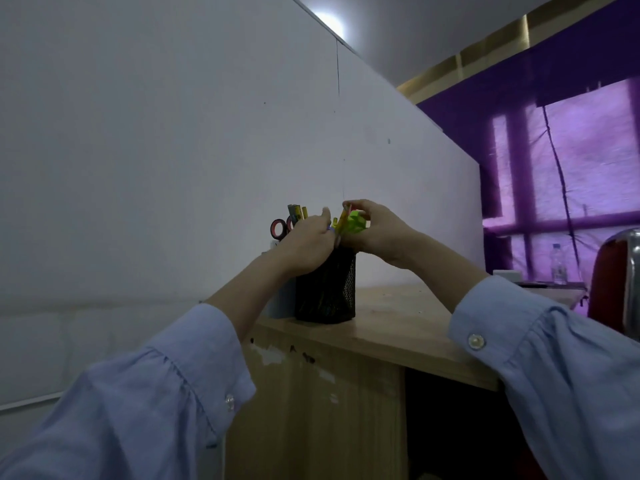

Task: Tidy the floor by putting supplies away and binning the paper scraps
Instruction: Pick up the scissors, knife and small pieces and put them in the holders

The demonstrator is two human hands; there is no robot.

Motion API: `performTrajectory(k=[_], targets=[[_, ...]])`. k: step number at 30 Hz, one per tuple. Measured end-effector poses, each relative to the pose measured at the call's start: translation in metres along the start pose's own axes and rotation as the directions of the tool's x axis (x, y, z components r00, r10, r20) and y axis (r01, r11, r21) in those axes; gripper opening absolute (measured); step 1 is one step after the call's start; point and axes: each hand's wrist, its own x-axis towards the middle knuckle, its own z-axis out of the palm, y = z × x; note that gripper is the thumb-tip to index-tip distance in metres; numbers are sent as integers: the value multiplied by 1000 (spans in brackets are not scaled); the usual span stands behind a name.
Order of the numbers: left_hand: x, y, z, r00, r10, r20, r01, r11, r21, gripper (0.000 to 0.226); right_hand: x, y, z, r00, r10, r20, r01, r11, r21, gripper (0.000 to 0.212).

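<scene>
Two hands, the left hand [308, 245] and the right hand [375, 230], meet over a black mesh pen holder [327, 289]; I start with what surrounds them. The holder stands on a worn wooden desk [398, 320], near its back edge, against the white wall [156, 150]. Well off at three o'clock from the holder, at the desk's far end, a clear water bottle [558, 265] stands upright, with a small white box [507, 273] at its nine o'clock. A red chair [611, 282] with a shiny metal frame rises at the right edge of my view, and a purple curtain [571, 150] hangs over the window behind it. A ceiling light [329, 20] glows at twelve o'clock. The person's blue sleeves [156, 410] fill the lower corners. The hands hide the holder's mouth from me, so most of its contents are out of my sight.

The holder is upright and crowded. A pair of red-handled scissors [278, 227] sticks out at its ten o'clock, handles up, with a few pencils [298, 213] beside them standing above the rim. The left hand shows me only its back, fingers curled down over the rim. A bit of purple peeks out at its fingertips, but I cannot tell whether it grips anything. The right hand sits at the holder's one o'clock, thumb and forefinger pinching the top of a yellow pencil [343, 218] that slants down into the holder. A bright green crumpled thing [356, 224] is tucked under its other curled fingers, just above the rim; I cannot tell whether it is paper.
</scene>
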Motion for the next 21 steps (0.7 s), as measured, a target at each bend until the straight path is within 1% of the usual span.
performTrajectory(k=[2, 4, 5, 6, 7, 8, 10, 12, 14, 16, 18, 21], targets=[[1, -4, -5, 996, -18, 86, 19, 1000, -10, 58, -1, 0, -1, 998, -54, -18, 52, 994, -97, 53], [0, -8, -8, 991, -31, 131, 25, 999, 46, 56, -2, -1, -2, 997, -80, -1, 78, 978, -194, 54], [-1, -9, -10, 992, -23, 125, 13, 997, 78, 52, -2, -1, -2, 996, -91, 14, 91, 967, -239, 52], [-2, -10, -11, 994, -6, 109, -4, 996, 93, 46, -3, -2, -3, 994, -106, 36, 112, 950, -290, 44], [-3, -10, -12, 995, 12, 94, -20, 996, 89, 40, -4, -4, -2, 992, -117, 55, 129, 928, -350, 34], [-4, -9, -12, 995, 20, 93, -26, 997, 66, 34, -5, -5, -2, 991, -120, 64, 136, 903, -407, 30], [-5, -7, -12, 993, 23, 114, -24, 1000, 5, 26, -5, -7, -2, 990, -119, 76, 141, 872, -468, 31], [-8, -5, -11, 991, 37, 131, -41, 999, 35, 27, -7, -9, -1, 988, -106, 109, 146, 855, -497, 22], [-10, -6, -10, 987, 74, 140, -92, 988, 123, 31, -10, -13, 1, 984, -61, 165, 137, 854, -502, 14], [-10, -9, -11, 986, 93, 137, -119, 972, 202, 32, -12, -14, 1, 978, -8, 208, 97, 901, -422, 8], [-9, -12, -13, 986, 124, 109, -148, 956, 252, 29, -11, -13, 1, 975, 26, 220, 60, 925, -375, 14], [-8, -19, -16, 985, 170, -2, -164, 953, 256, 25, -9, -11, 2, 980, 15, 199, 65, 919, -388, 28]])
